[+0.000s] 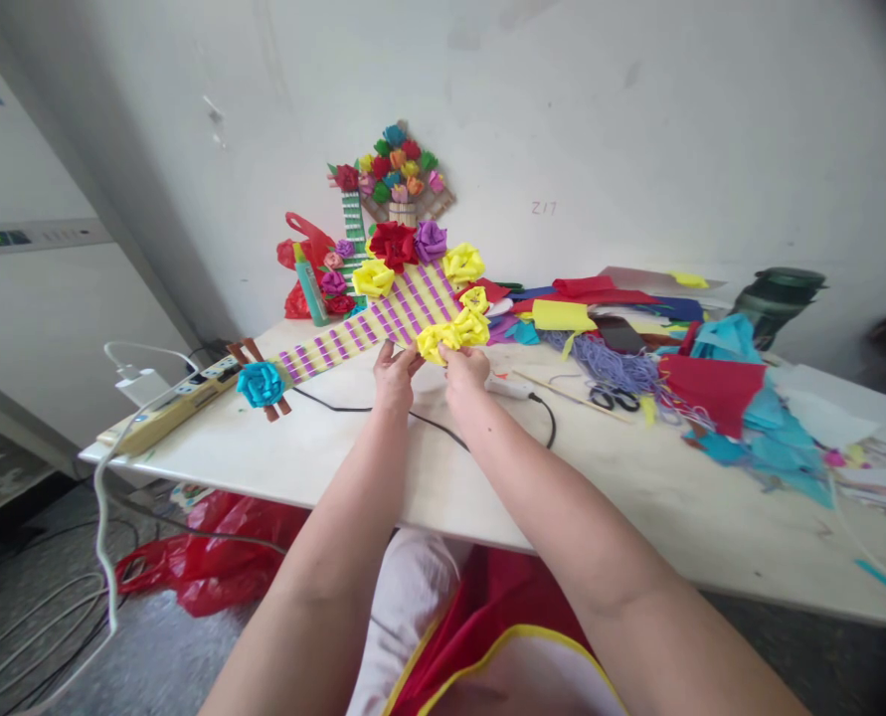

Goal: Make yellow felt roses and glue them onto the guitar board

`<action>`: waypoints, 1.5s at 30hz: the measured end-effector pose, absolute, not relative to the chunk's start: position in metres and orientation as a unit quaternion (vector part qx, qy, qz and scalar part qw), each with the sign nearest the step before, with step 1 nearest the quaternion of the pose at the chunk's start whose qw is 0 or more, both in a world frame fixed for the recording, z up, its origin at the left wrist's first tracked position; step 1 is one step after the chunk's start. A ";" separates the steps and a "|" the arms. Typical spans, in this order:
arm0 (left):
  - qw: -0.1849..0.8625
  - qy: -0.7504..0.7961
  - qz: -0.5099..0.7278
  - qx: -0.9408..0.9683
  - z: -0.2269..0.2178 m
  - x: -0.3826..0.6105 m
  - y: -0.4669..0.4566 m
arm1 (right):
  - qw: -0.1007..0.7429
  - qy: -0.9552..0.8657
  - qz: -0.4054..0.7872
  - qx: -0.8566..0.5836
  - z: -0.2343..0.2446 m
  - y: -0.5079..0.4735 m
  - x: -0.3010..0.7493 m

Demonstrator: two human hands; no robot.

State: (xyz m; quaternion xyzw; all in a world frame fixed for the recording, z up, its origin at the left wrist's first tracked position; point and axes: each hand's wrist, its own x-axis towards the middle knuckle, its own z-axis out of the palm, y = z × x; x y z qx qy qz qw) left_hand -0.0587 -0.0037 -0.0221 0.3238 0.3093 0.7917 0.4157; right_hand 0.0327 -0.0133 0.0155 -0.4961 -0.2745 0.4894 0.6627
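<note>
A guitar-shaped craft, woven in cream and purple strips, is propped at a slant above the table. Red, purple and yellow paper flowers sit along its upper edge, and a blue paper rose is on the end of its neck. My left hand grips the lower edge of the body with bent fingers. At the body's lower right corner, my right hand is closed on a yellow paper flower, which touches other yellow flowers. Beneath the right wrist lies a white corded tool, partly hidden.
A glue bottle and a green-strip flower craft stand behind. Right are scissors, a thin stick, coloured paper and a dark bottle. A power strip lies at the left edge; a black cord crosses the table.
</note>
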 end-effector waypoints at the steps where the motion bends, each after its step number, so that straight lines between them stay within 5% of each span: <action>1: 0.416 0.308 0.791 0.326 -0.022 -0.058 -0.004 | 0.662 -0.267 0.494 -0.496 0.018 -0.015 0.033; 45: 0.411 0.295 0.806 0.308 -0.018 -0.057 -0.008 | 0.596 -0.212 0.600 -0.490 0.041 -0.026 0.037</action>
